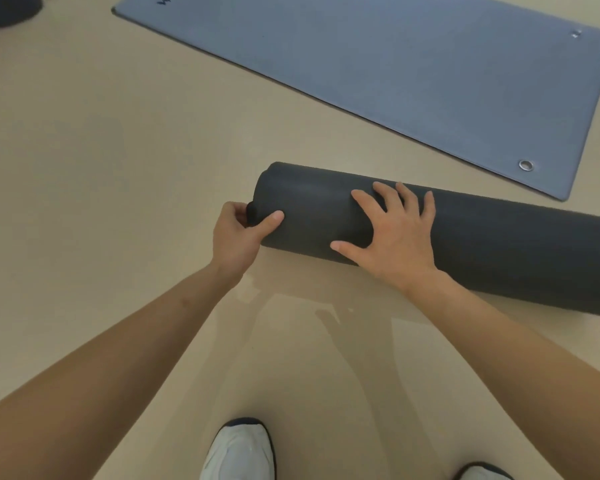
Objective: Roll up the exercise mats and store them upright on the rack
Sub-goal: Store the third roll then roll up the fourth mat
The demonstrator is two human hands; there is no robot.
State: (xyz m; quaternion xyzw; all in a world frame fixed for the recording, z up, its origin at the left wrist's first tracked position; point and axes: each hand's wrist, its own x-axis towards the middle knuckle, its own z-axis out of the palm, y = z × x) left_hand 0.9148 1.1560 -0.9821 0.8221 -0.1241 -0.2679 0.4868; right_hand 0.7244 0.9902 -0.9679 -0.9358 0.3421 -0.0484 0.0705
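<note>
Rolled mat [482, 244] gripped at its left end, long axis laid across before the person

The rolled mat was laid on the floor [101, 168], its long axis stretched from the left hand [238, 233] away to the right, past the frame edge. Its left end was gripped by the left hand, thumb on the roll and fingers curled round the rim. The right hand [392, 233] was pressed flat on top, fingers spread, nothing grasped. A second mat [395, 74] was spread flat beyond, apart. For standing upright, the gripped end would probably be raised.

Bare floor [101, 202] lies open left of the rolled mat [499, 251]; the flat mat [395, 64] lies just beyond it; shoes [239, 452] stand nearer.
</note>
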